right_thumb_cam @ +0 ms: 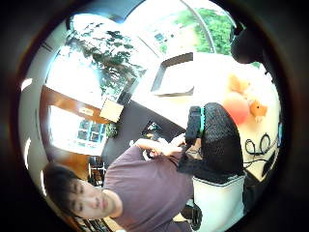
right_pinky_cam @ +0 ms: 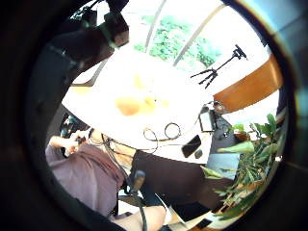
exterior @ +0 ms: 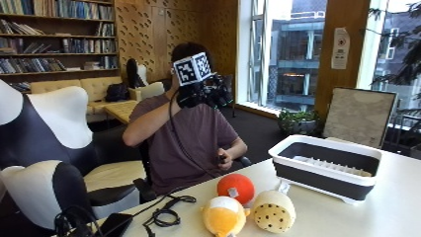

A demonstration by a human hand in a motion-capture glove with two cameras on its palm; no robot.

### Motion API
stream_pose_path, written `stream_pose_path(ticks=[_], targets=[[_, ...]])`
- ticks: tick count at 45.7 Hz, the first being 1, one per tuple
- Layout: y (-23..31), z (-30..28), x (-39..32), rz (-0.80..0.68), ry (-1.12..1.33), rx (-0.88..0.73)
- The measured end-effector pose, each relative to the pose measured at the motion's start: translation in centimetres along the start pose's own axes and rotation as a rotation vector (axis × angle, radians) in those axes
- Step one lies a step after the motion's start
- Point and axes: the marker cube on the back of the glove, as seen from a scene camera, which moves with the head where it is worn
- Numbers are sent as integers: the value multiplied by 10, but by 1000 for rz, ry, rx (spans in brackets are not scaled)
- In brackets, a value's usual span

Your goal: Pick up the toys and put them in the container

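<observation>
Fingers of gloved right hand (exterior: 204,91) not readable, raised near head, well apart from everything, holding nothing visible. Below, white table (exterior: 395,207) bearing empty container (exterior: 327,168), then three plush toys (exterior: 246,205) clustered beside it, awaiting pickup.

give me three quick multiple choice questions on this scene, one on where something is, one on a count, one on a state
1. Where is the container?
A. on the table
B. on the floor
C. on a chair

2. How many toys lie on the table?
A. one
B. three
C. five

3. What is in the container?
A. all the toys
B. one toy
C. no toy in sight

Answers:
1 A, it stands on the table.
2 B, the red ball, the orange plush and the spotted plush.
3 C, all three toys lie outside it.
</observation>
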Motion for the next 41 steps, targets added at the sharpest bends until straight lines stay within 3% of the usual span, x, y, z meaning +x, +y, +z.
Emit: stream_pose_path(ticks=[21,41], targets=[[-73,-25,52,217,98,-95],[-139,-12,115,391,167,-142]])
